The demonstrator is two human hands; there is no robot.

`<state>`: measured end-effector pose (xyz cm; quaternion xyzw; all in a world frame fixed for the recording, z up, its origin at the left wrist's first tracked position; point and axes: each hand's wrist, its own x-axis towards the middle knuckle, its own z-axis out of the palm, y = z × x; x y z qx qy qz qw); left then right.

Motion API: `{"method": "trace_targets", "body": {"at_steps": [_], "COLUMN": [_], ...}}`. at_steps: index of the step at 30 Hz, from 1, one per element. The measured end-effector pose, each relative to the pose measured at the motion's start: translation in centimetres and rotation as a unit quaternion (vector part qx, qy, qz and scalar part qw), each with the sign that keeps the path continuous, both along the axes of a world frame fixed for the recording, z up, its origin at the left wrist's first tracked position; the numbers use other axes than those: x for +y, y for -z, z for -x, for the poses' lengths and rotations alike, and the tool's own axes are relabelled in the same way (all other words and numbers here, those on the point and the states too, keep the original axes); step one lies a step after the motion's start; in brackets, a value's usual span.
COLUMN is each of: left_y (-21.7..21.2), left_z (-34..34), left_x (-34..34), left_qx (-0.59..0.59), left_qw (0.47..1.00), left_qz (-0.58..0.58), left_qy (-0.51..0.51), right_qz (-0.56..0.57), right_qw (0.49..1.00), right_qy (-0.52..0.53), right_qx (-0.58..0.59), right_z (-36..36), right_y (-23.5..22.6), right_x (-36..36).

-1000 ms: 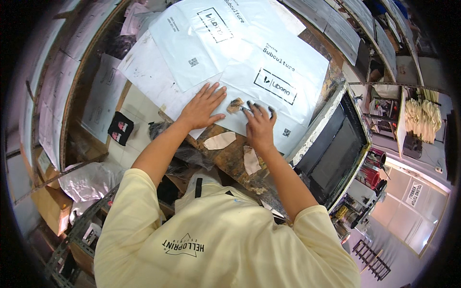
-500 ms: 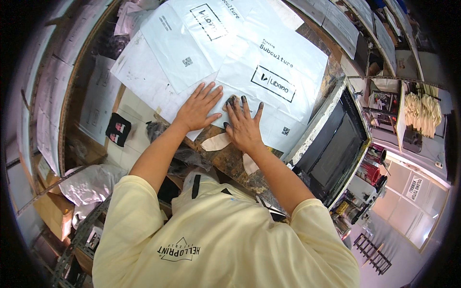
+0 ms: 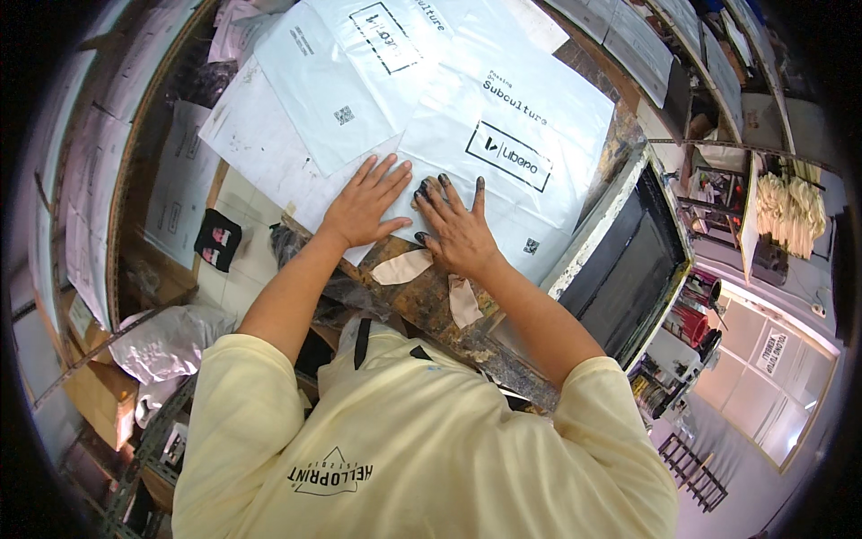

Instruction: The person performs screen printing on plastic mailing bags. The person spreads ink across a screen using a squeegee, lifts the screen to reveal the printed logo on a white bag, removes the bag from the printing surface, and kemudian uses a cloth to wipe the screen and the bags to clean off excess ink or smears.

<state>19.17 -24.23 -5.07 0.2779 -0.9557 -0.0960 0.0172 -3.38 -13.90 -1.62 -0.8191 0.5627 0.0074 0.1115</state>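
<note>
- Head view, setting: workshop clutter is surrounding a stained, paint-marked counter [image 3: 422,310], with stacked sheets running along shelves at the left and upper right, and a dark framed screen [image 3: 628,260] leaning against the counter's right edge.
- Head view, main item: several white plastic mailer bags are lying overlapped on the counter; the nearest white mailer bag [image 3: 503,153], carrying a black boxed print, is lying flat under both hands, partly over its neighbour, the second mailer bag [image 3: 332,90].
- Head view, left hand [image 3: 364,202]: it is pressing palm-down with fingers spread on the bag's near left edge; its grip is released, nothing being clasped.
- Head view, right hand [image 3: 458,229]: it is lying flat just beside the left, its fingertips [image 3: 479,183] darkened with ink; its grip is likewise released, simply bearing on the film.
- Head view, nearby items: two pale tape scraps [image 3: 404,267] are sticking to the counter just below the hands, and a small black printed patch [image 3: 215,241] is lying well apart at the left.
- Handling judgement: the bag is appearing light, thin, limp and slippery, likely sliding over its neighbours; a pinch at a corner or along the near edge is seeming the best hold, though inky fingertips may be risking smudges.
</note>
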Motion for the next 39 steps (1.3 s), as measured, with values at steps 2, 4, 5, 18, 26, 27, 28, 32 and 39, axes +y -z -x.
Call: {"method": "trace_targets", "body": {"at_steps": [2, 4, 5, 18, 26, 27, 28, 32, 39], "left_y": [-0.1, -0.2, -0.2, -0.8, -0.8, -0.7, -0.6, -0.6, -0.6], "left_z": [0.1, 0.1, 0.1, 0.5, 0.7, 0.7, 0.6, 0.7, 0.7], "left_x": [0.0, 0.1, 0.0, 0.3, 0.4, 0.4, 0.3, 0.3, 0.3], "left_qx": [-0.014, 0.000, 0.021, -0.062, 0.035, 0.038, 0.041, -0.045, 0.023], "left_qw": [1.000, 1.000, 1.000, 0.998, 0.999, 0.998, 0.998, 0.999, 0.999], "left_qz": [0.002, 0.000, -0.002, -0.002, -0.037, -0.035, -0.032, -0.011, -0.021], "left_qy": [0.001, 0.001, 0.001, -0.016, -0.020, -0.019, -0.018, -0.025, -0.011], "right_qz": [0.000, 0.000, -0.001, -0.008, -0.026, -0.022, -0.019, -0.064, -0.129], "right_qw": [1.000, 1.000, 1.000, 0.998, 0.996, 0.997, 0.997, 0.988, 0.963], "right_qy": [0.001, 0.004, -0.005, -0.051, -0.022, -0.012, -0.002, 0.082, 0.187], "right_qx": [-0.002, -0.012, -0.007, 0.044, 0.077, 0.078, 0.079, 0.111, 0.148], "right_z": [0.2, 0.3, 0.4, 4.1, 7.4, 7.9, 8.3, 9.5, 11.1], "right_y": [-0.2, -0.2, -0.2, -0.4, -1.6, -1.7, -1.9, -2.5, -2.4], "right_x": [-0.2, -0.1, -0.2, 0.8, 4.6, 5.4, 6.2, 8.9, 10.9]}}
